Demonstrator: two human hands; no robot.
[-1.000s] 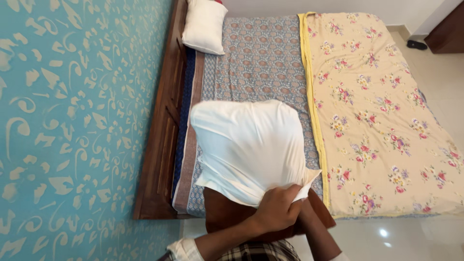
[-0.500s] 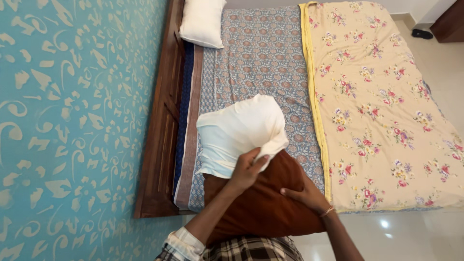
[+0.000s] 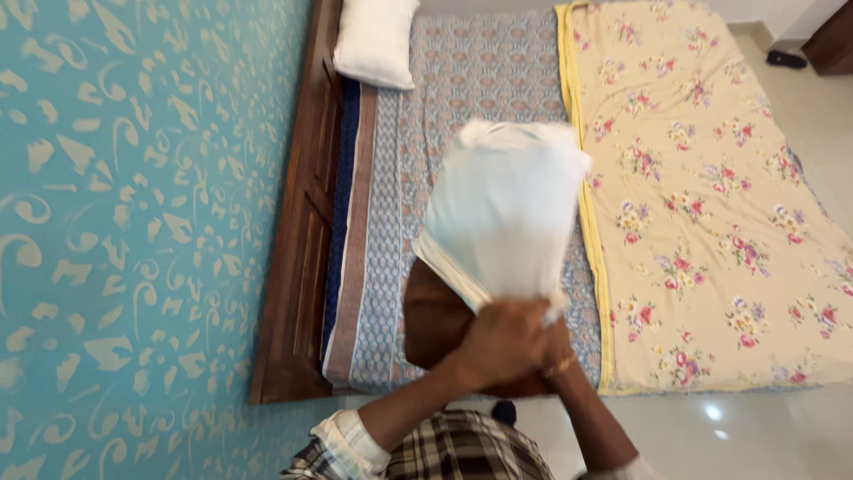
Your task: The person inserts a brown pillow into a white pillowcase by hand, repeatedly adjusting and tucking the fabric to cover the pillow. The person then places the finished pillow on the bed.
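Note:
A brown pillow (image 3: 435, 320) is half inside a white pillowcase (image 3: 502, 209), held up over the near end of the bed. My left hand (image 3: 498, 342) grips the open edge of the pillowcase against the pillow. My right hand (image 3: 558, 351) is mostly hidden behind the left one, closed on the same edge; a bangle shows at its wrist. The pillowcase is blurred from motion and stands tilted towards the right.
The bed carries a blue patterned sheet (image 3: 471, 80) and a cream floral blanket (image 3: 702, 178) on its right half. A white pillow (image 3: 375, 40) lies at the wooden headboard (image 3: 302, 231). A teal patterned wall (image 3: 133, 222) is on the left, glossy tiled floor (image 3: 729, 427) at the right.
The pillowcase swung up and to the right. Both hands came together at its open edge; the right hand left the pillow's side. More of the brown pillow is covered.

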